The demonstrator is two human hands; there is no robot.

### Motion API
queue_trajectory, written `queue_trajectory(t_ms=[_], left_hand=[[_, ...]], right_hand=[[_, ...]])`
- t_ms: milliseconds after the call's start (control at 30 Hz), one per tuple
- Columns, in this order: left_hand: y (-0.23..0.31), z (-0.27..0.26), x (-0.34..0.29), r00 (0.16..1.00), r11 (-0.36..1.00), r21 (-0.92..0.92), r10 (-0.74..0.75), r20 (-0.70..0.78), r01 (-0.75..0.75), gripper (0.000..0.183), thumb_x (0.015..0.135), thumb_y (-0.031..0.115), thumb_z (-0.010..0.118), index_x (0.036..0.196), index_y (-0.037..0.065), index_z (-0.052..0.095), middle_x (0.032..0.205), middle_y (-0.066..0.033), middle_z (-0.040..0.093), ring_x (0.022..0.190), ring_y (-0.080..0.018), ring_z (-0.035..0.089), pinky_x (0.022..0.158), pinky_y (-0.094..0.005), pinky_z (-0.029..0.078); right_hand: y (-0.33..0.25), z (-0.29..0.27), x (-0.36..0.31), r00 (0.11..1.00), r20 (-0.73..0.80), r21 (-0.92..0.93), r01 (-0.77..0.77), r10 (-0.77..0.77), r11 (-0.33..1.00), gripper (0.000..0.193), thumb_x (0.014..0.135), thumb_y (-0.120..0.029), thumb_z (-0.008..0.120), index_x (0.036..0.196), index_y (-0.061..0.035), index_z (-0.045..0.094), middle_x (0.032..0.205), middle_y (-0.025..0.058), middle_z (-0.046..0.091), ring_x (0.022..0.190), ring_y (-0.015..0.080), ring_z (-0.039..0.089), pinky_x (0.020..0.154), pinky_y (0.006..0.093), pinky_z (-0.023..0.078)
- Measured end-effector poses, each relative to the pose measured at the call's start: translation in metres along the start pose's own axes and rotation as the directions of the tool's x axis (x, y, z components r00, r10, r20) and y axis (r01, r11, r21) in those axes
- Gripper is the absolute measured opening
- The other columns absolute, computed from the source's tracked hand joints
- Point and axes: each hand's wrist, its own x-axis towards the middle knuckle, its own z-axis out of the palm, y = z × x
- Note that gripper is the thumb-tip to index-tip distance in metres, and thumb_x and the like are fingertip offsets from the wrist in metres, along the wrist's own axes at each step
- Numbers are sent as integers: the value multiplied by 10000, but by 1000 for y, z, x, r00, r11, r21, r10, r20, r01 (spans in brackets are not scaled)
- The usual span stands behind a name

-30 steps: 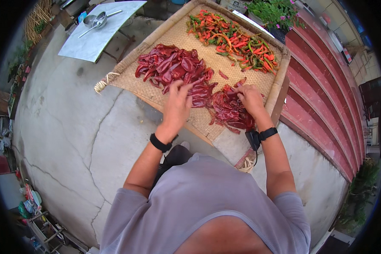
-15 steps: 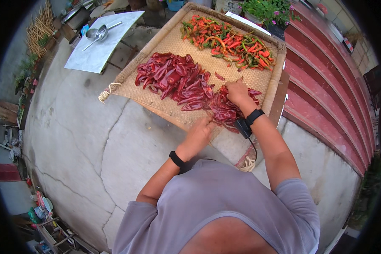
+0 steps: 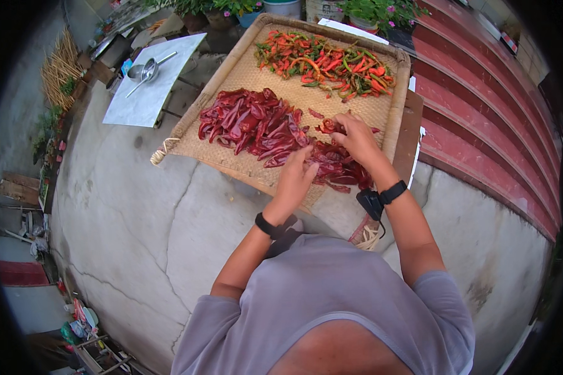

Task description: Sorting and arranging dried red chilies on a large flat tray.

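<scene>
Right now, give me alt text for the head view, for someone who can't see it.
A person's left hand and right hand, seen from above, are over a spread of dark red peppers on a woven tray. Smaller red and green peppers lie along its far side; a pale table stands to the left, red steps to the right.

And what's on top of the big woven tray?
Dark red peppers in front, and smaller red, orange and green peppers behind. The tray right underneath them is covered and can't be seen.
</scene>
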Motion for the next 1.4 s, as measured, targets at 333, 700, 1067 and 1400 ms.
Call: queue_trajectory(t_ms=[333,700,1067,1400], left_hand=[[10,31,24,998,905,-426,-47,-40,26,201,1001,160,583,1110,-8,558,928,-90,675,790,-127,617,718,-291,503],[-16,-20,66,983,964,262,94,-157,-50,220,912,99,644,1104,-4,613,921,-267,669,860,-444,652,730,-493,507],[-12,-33,72,986,982,89,165,2,-165,516,912,157,691,1378,25,515,1151,-169,566,793,-202,609,728,-325,518],[-35,-41,58,993,989,89,118,22,-120,146,935,91,611,1033,-5,661,933,-167,677,846,-300,667,736,-368,513]], right_hand=[[-22,-11,-41,996,22,351,-87,84,932,310,839,-97,710,1121,8,637,1045,141,659,973,253,626,869,340,477],[-9,-12,-41,918,-249,463,-166,308,871,193,929,-106,684,1065,29,663,1000,39,668,926,120,600,847,258,467],[-23,9,-39,962,11,277,-265,273,924,207,921,-117,660,1093,-3,678,1046,102,698,990,202,649,890,309,483],[-7,10,-38,931,68,360,-359,360,861,174,880,-101,691,1023,-2,685,897,96,702,816,158,645,759,296,499]])
